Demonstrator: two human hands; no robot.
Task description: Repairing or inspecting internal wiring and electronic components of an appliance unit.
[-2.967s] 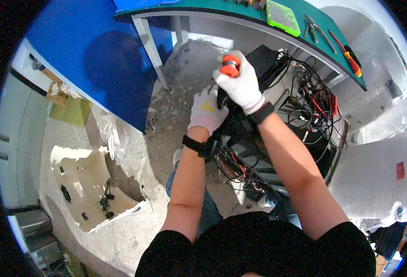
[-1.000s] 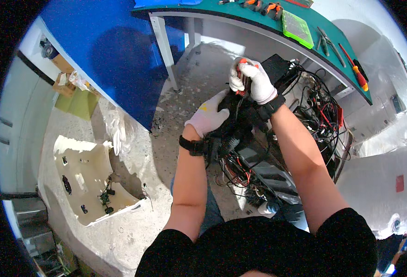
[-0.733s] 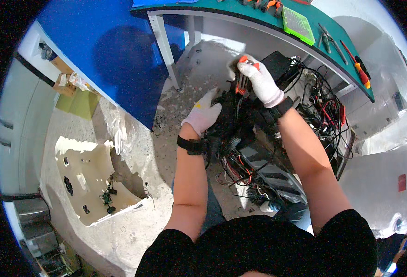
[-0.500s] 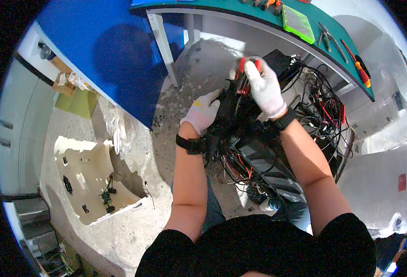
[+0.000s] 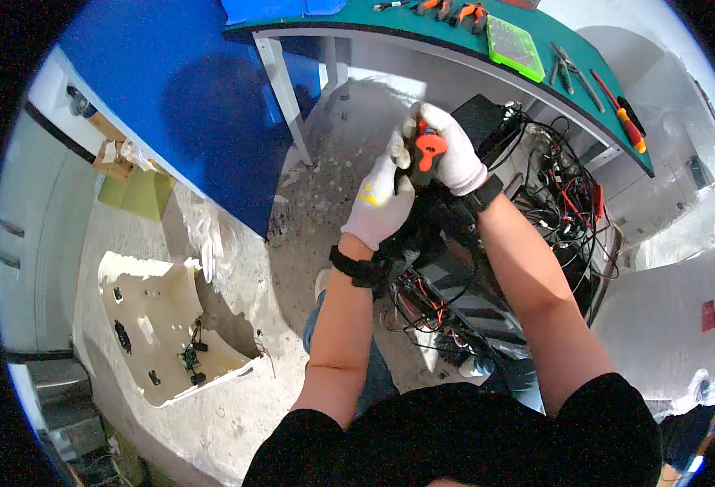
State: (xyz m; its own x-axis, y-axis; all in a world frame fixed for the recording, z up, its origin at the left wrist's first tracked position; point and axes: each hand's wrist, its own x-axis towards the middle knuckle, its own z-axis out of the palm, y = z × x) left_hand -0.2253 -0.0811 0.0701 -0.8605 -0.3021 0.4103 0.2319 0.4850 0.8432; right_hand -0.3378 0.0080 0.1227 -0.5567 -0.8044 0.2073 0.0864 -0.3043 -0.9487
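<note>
My right hand (image 5: 457, 162), in a white glove, is closed around red-handled pliers (image 5: 430, 151); their jaws are hidden. Close against it, my gloved left hand (image 5: 380, 204) has its fingers curled round something dark that I cannot make out. Below both hands lies a black assembly (image 5: 422, 231), partly covered by my wrists. Red and black wires (image 5: 422, 299) spill out of it toward my legs.
A heap of tangled cables (image 5: 564, 183) lies to the right, under a green-topped bench (image 5: 357, 22). On the bench are a green-lidded case (image 5: 514, 50), several pliers and a screwdriver (image 5: 629, 122). A cream plastic shell (image 5: 159, 316) lies on the floor at left, beside a blue panel (image 5: 187, 105).
My left hand has moved up and inward to meet the right. The pliers have turned, so one red handle now faces me. The view has shifted slightly.
</note>
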